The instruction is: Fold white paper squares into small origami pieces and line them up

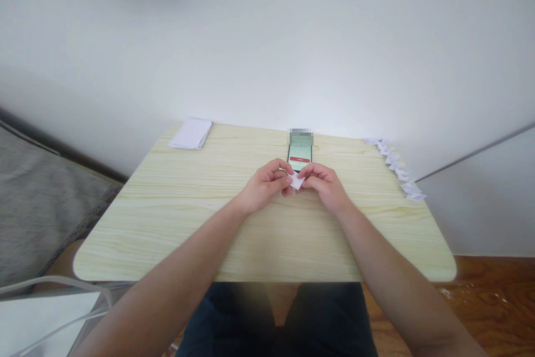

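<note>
Both my hands meet over the middle of a pale wooden table (167, 223). My left hand (265, 184) and my right hand (324, 184) pinch a small folded piece of white paper (297, 180) between their fingertips, just above the tabletop. Both hands are closed on it. A phone (300, 157) with a lit greenish screen lies flat on the table right behind the hands.
A stack of white paper sheets (191, 133) lies at the table's far left corner. Several small folded white paper pieces (397, 167) line the far right edge. A white wall stands behind the table. A grey cushion (37, 201) lies to the left, wooden floor (493, 301) to the right.
</note>
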